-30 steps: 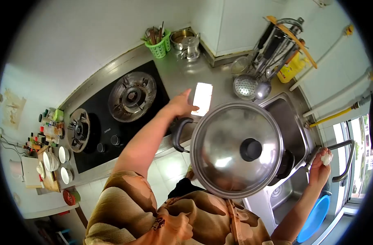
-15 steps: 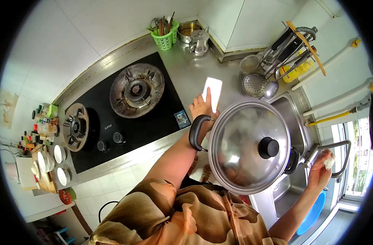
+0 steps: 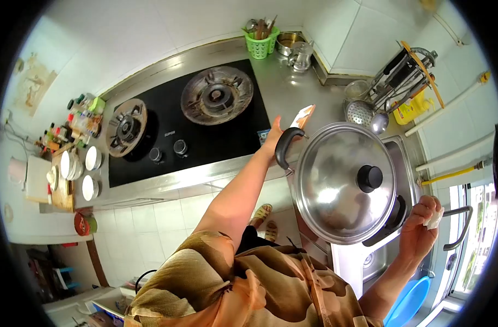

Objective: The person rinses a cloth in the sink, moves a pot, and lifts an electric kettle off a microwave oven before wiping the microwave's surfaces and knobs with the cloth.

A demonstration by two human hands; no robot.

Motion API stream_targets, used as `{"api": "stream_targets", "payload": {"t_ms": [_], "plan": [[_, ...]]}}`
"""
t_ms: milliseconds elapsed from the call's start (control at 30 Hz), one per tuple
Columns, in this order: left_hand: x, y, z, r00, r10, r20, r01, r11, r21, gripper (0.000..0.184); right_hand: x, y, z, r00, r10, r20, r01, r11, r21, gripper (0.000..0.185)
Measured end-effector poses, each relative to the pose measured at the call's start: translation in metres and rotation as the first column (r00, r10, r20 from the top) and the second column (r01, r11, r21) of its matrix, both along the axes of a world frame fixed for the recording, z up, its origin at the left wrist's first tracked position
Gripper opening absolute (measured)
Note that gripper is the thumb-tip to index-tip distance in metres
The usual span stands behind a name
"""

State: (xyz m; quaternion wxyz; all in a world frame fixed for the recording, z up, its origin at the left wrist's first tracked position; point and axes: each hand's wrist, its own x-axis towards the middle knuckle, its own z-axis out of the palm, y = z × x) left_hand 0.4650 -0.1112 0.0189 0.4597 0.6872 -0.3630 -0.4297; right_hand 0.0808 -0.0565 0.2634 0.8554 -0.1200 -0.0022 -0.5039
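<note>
My left hand point(image 3: 273, 136) is beyond the pot's left handle, its thumb raised. It grips a flat white rectangular thing point(image 3: 303, 116) with an orange-brown edge, now tilted; its kind is unclear. My right hand point(image 3: 420, 226), at the right by the faucet, is closed on a crumpled white tissue point(image 3: 434, 219). Between my arms stands a large steel pot with its lid point(image 3: 342, 188) on, a black knob point(image 3: 370, 178) on top and a black left handle point(image 3: 286, 147). Neither hand touches the pot handles, as far as I can see.
The pot covers part of the steel sink point(image 3: 404, 158). A black gas stove point(image 3: 167, 128) lies to the left. Ladles and a skimmer point(image 3: 360, 113) hang from a rack at the back right. White bowls point(image 3: 91, 187) stand far left; a blue basin point(image 3: 410, 302) is below right.
My view has shifted, so the stove appears farther right. The white rectangular thing has tipped from facing me to edge-up. My right hand has turned upward with the tissue.
</note>
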Motion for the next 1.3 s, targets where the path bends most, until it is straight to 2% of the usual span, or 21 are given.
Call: {"api": "stream_targets", "payload": {"t_ms": [33,100,133,200,233,333,367,500,567,700,800,833,900,1100,1233,1300], "plan": [[-0.002,0.010,0.028,0.978,0.049,-0.204,-0.049,0.999,0.007,0.097,0.000,0.001,0.002,1.000,0.012,-0.028,-0.013,1.000,-0.002,0.016],[-0.002,0.036,0.057,0.805,0.149,-0.574,-0.145,0.988,0.053,0.085,0.003,0.002,0.004,0.998,0.066,-0.015,-0.066,0.998,0.002,0.013],[0.003,0.046,0.047,0.804,0.173,-0.570,-0.170,0.984,0.060,0.085,0.005,0.004,0.003,0.996,0.092,-0.005,-0.092,0.996,0.005,0.011],[0.020,0.066,0.026,0.601,0.032,-0.799,-0.171,0.981,-0.090,0.097,0.017,0.006,0.000,0.990,0.139,0.004,-0.138,0.990,-0.016,0.006],[0.016,0.091,0.053,0.603,0.069,-0.795,-0.214,0.974,-0.078,0.096,0.027,0.006,-0.003,0.983,0.183,0.013,-0.183,0.983,-0.020,0.006],[0.024,0.163,0.063,0.608,0.148,-0.780,-0.310,0.949,-0.062,0.086,0.067,0.017,-0.001,0.949,0.311,0.054,-0.313,0.949,0.027,0.015],[0.027,0.190,0.065,0.611,0.171,-0.773,-0.345,0.936,-0.066,0.091,0.085,0.022,0.000,0.928,0.368,0.058,-0.368,0.930,0.007,0.016],[0.042,0.304,0.065,0.667,0.276,-0.692,-0.438,0.896,-0.065,0.089,0.168,0.049,-0.002,0.837,0.547,0.029,-0.547,0.837,-0.015,0.017],[0.046,0.358,0.068,0.586,0.350,-0.730,-0.547,0.836,-0.039,0.088,0.216,0.073,-0.002,0.777,0.629,0.012,-0.629,0.777,-0.015,0.015],[0.077,0.465,0.069,0.556,0.463,-0.691,-0.671,0.741,-0.043,0.089,0.316,0.139,-0.001,0.601,0.795,-0.078,-0.799,0.599,-0.048,0.015],[0.109,0.546,0.072,0.483,0.510,-0.712,-0.753,0.656,-0.041,0.087,0.399,0.206,-0.003,0.499,0.848,-0.177,-0.866,0.493,-0.079,0.007],[0.121,0.570,0.075,0.474,0.552,-0.686,-0.778,0.628,-0.033,0.088,0.424,0.233,-0.001,0.504,0.837,-0.215,-0.860,0.509,-0.033,0.002],[0.147,0.619,0.067,0.450,0.556,-0.699,-0.809,0.585,-0.055,0.089,0.473,0.286,0.001,0.406,0.888,-0.215,-0.910,0.414,-0.008,0.003],[0.207,0.744,0.090,0.354,0.682,-0.640,-0.902,0.430,-0.041,0.090,0.601,0.416,-0.004,0.138,0.973,-0.184,-0.990,0.142,0.011,0.005],[0.243,0.806,0.089,0.232,0.754,-0.615,-0.962,0.272,-0.029,0.089,0.671,0.494,-0.011,-0.027,0.968,-0.248,-0.999,-0.019,0.034,0.008],[0.253,0.835,0.082,0.158,0.768,-0.621,-0.981,0.192,-0.012,0.089,0.705,0.533,-0.017,-0.124,0.969,-0.214,-0.991,-0.112,0.068,0.006]]}}
